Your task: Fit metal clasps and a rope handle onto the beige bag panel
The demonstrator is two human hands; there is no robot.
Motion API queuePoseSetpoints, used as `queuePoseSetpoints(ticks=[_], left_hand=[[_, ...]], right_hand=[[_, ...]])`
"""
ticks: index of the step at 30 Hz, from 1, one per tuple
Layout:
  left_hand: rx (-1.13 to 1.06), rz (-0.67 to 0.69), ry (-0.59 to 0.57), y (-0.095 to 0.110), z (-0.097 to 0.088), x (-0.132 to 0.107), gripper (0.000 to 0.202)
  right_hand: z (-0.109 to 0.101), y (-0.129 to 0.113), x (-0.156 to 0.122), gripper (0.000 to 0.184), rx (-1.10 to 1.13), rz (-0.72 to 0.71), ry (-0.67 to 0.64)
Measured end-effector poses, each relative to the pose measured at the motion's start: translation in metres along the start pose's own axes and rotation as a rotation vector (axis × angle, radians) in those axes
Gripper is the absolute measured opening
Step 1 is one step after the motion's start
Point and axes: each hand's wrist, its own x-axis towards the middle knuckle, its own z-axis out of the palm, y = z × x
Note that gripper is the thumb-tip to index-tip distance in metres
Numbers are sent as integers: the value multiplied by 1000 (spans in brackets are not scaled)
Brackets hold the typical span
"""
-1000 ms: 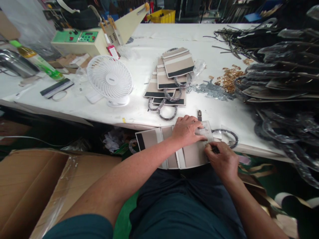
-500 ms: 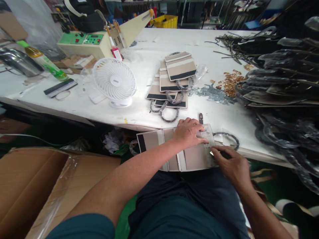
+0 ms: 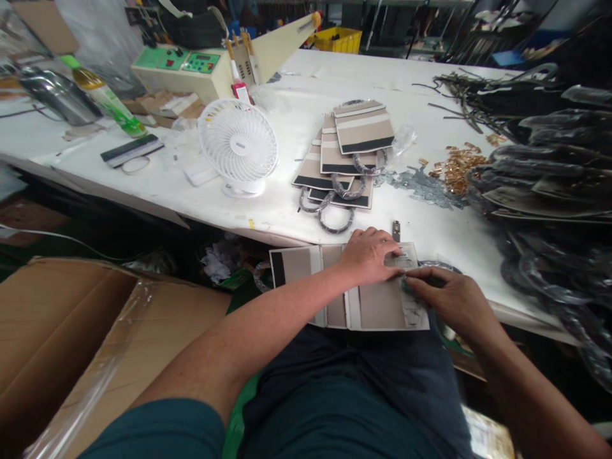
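Note:
A flat beige, white and black striped bag [image 3: 368, 303] lies across the table's near edge and my lap. My left hand [image 3: 370, 255] presses palm-down on its upper part, fingertips on a small clear plastic piece [image 3: 405, 260]. My right hand [image 3: 449, 296] pinches at the bag's right edge beside those fingertips; what it pinches is too small to make out. The bag's wrapped ring handle [image 3: 437, 266] shows just behind my right hand.
A stack of similar striped bags [image 3: 347, 153] lies mid-table, a white desk fan [image 3: 239, 146] to its left. Gold metal fittings [image 3: 454, 167] and grey scraps sit right of them, dark plastic-wrapped bags [image 3: 549, 185] beyond. A cardboard box [image 3: 71, 344] stands at lower left.
The view has swung left and down a little. My right hand has moved up along the bag's right edge, closer to my left fingertips. My left hand stays pressed on the bag.

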Motion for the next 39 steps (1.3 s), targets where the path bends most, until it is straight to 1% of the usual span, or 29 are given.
queuePoseSetpoints(ticks=[3, 8, 12, 15, 21, 25, 30, 32, 36, 39], left_hand=[[2, 10, 25, 0, 1, -1, 35], [7, 14, 27, 0, 2, -1, 39], [11, 11, 21, 0, 2, -1, 37], [10, 8, 16, 0, 1, -1, 37], [-3, -3, 17, 1, 0, 0, 37], [-3, -14, -3, 3, -2, 1, 34], [-5, -9, 0, 1, -2, 0, 33], [-10, -7, 3, 1, -1, 0, 32], [-12, -15, 4, 2, -1, 0, 34], [-9, -16, 8, 2, 0, 0, 35]], right_hand=[[1, 5, 0, 45, -29, -9, -5], [2, 18, 1, 40, -150, -140, 53], [4, 24, 4, 39, -185, -137, 38], [5, 24, 5, 37, -196, -173, 29], [5, 23, 4, 39, -256, -176, 29], [3, 20, 7, 38, -247, -177, 38], [1, 20, 10, 35, -244, -195, 18], [2, 21, 10, 36, -249, -194, 34], [6, 22, 3, 41, -244, -117, 87], [10, 23, -1, 39, -292, -136, 102]])
